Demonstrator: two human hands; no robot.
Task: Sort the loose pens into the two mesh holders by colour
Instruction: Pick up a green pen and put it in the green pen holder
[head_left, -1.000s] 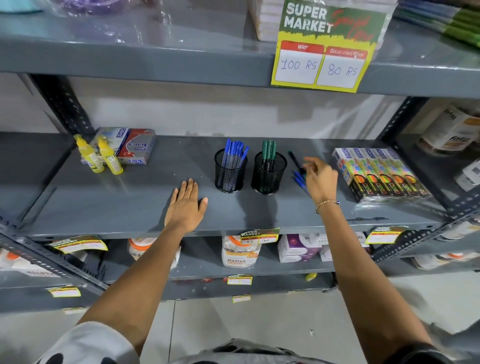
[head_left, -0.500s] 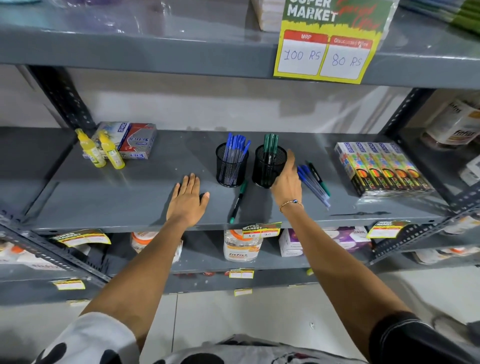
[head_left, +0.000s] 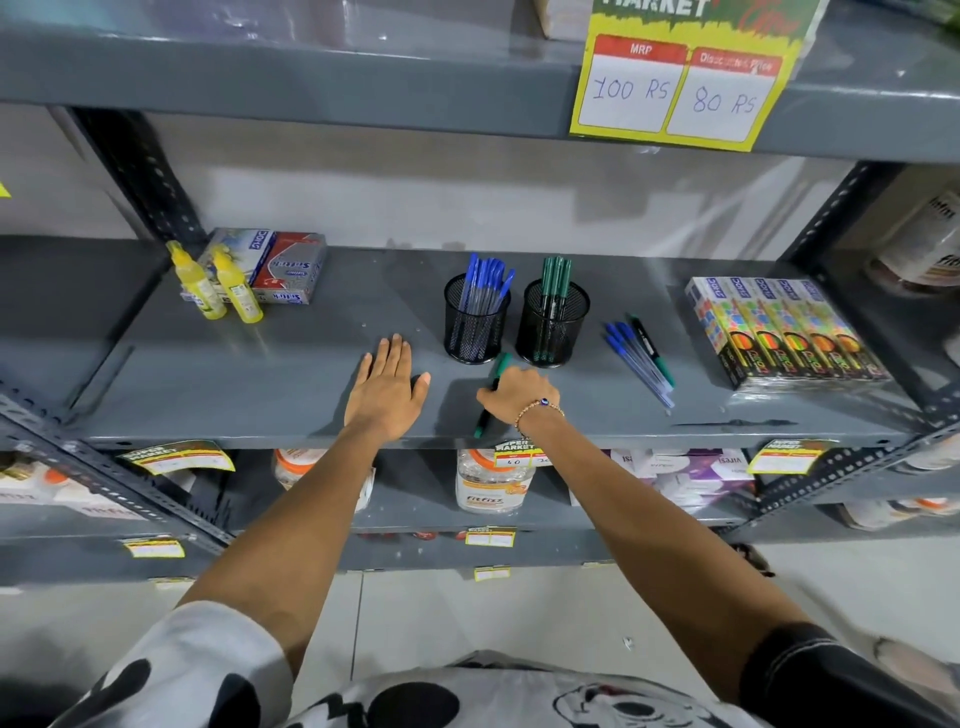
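Two black mesh holders stand side by side on the grey shelf (head_left: 260, 374). The left holder (head_left: 475, 332) holds several blue pens; the right holder (head_left: 551, 335) holds green pens. A loose green pen (head_left: 500, 366) lies in front of the holders, and my right hand (head_left: 517, 397) lies over its middle with fingers curled on it. My left hand (head_left: 387, 389) rests flat on the shelf, fingers spread, holding nothing. To the right of the holders lies a loose bunch of blue pens (head_left: 636, 364) with a green pen (head_left: 652, 351) among them.
Two yellow bottles (head_left: 218, 283) and a stapler-pin box (head_left: 280, 265) stand at the shelf's back left. A pack of colour boxes (head_left: 779, 332) lies at the right. A price sign (head_left: 685, 83) hangs from the shelf above. Jars fill the lower shelf.
My right hand left the loose pens at the right, passed the green holder, and came down on the green pen lying in front. My left hand stayed flat.
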